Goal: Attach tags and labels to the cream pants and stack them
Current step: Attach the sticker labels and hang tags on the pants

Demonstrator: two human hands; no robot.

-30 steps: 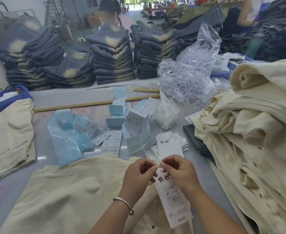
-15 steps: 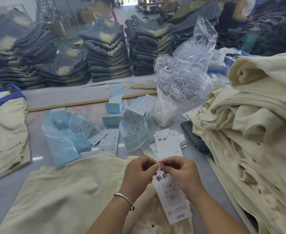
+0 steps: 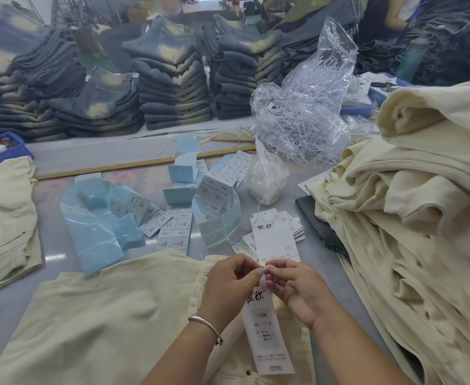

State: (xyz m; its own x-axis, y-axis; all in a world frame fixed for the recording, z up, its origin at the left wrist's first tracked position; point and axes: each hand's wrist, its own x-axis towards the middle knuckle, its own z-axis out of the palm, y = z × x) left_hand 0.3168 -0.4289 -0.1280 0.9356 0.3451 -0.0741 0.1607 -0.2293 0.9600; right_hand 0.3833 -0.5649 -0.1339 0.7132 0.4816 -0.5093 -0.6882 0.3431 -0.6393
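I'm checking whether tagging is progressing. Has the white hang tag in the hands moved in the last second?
No. The hang tag hangs at the same spot over the cream pants, below the tag stack; only the camera shifted.

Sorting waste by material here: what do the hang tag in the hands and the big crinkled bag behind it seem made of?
Hang tag: stiff white card, matte, printed, hanging flat, likely paper. Bag: thin clear plastic film, glossy and creased; white strands show through it.
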